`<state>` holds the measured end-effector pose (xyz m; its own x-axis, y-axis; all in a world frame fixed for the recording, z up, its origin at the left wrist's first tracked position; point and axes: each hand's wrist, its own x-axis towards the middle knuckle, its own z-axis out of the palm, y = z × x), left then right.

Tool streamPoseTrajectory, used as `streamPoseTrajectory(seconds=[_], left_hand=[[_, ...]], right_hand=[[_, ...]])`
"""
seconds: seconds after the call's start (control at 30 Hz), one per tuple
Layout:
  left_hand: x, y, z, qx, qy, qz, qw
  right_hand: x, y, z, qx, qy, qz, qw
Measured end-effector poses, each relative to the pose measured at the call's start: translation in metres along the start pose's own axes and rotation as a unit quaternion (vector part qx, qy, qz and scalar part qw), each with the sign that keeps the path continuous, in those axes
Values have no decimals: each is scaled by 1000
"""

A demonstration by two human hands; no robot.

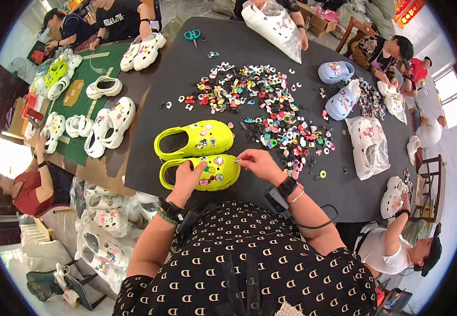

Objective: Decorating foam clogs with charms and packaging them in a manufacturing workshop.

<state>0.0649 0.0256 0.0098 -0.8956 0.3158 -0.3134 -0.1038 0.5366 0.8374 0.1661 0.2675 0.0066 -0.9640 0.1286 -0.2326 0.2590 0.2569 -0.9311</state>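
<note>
Two lime-green clogs lie side by side on the black table (pixel 149 176), toes to the right. Several charms sit on the near clog (pixel 228 172) and on the far clog (pixel 215 131). My left hand (pixel 187 179) is closed on the near clog at its opening, thumb over the upper; the fingers inside are partly hidden. By that clog's toe, my right hand (pixel 260 164) pinches thumb and forefinger together; a tiny pale bit shows at the tips, too small to name. Just beyond spreads a loose heap of colourful shoe charms (pixel 270 100).
Teal scissors (pixel 192 36) lie at the far left of the table. Blue clogs (pixel 339 102) and bagged white clogs (pixel 368 147) stand to the right. White clogs (pixel 120 121) line a green mat (pixel 89 68) on the left. Several people work around the table.
</note>
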Motion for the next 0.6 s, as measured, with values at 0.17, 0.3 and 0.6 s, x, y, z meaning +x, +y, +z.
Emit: streamPoseTrajectory(seconds=[0.17,0.3,0.6], left_hand=[[2,2,1,-1,-17,-19,1000],[8,-17,5,4,-30,-20,999],[4,-7,3,17,-29,-36,999]], right_hand=[[4,-25,34,-104,-10,-81,991],[12,-31,47,-178,2,-123,976],[11,-27,52,-87,44,-40,994]])
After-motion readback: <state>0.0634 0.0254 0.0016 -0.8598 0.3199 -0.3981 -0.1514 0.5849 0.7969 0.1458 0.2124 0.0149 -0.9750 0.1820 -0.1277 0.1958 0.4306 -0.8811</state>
